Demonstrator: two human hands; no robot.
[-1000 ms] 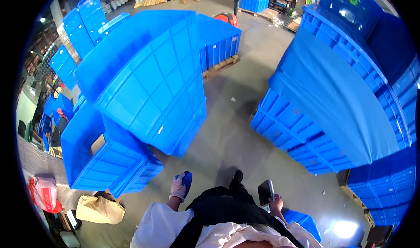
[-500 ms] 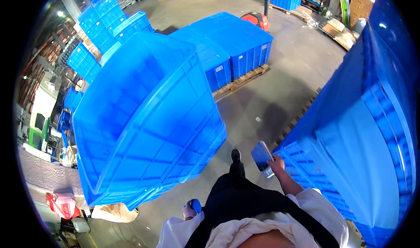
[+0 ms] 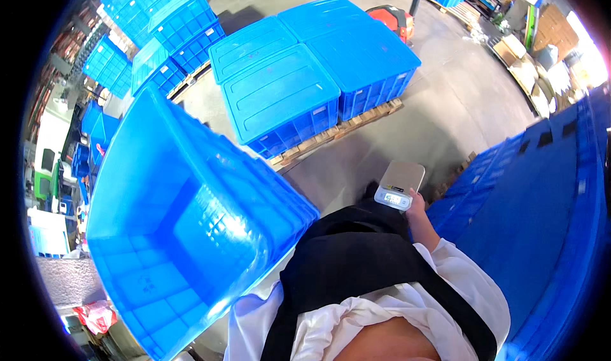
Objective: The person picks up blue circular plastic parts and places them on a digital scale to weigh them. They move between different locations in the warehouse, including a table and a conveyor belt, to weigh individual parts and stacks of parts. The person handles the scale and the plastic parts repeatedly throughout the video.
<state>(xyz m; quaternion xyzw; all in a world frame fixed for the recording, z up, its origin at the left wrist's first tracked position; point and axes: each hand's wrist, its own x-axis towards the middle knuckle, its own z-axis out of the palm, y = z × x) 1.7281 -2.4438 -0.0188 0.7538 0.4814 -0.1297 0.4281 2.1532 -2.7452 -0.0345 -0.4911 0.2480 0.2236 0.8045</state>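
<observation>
My right hand (image 3: 417, 207) grips the side of a small digital kitchen scale (image 3: 405, 175) with a flat silver plate, a white front and a lit display. The scale is held out ahead of my body, with nothing on its plate. My left hand does not show; only the white left sleeve (image 3: 251, 313) appears, beside a big open blue plastic bin (image 3: 223, 240). The bin's inside looks bare from here.
Lidded blue crates (image 3: 283, 93) stand on a wooden pallet (image 3: 344, 128) ahead. A tall blue crate stack (image 3: 534, 202) rises close on my right. Farther off are a red pallet truck (image 3: 394, 22), more blue crates (image 3: 181, 27) and sacks (image 3: 538, 84).
The scale has come up and tilted, so its plate and display now face me. The view has moved forward past the bins. My left hand and the blue object in it have gone out of sight.
</observation>
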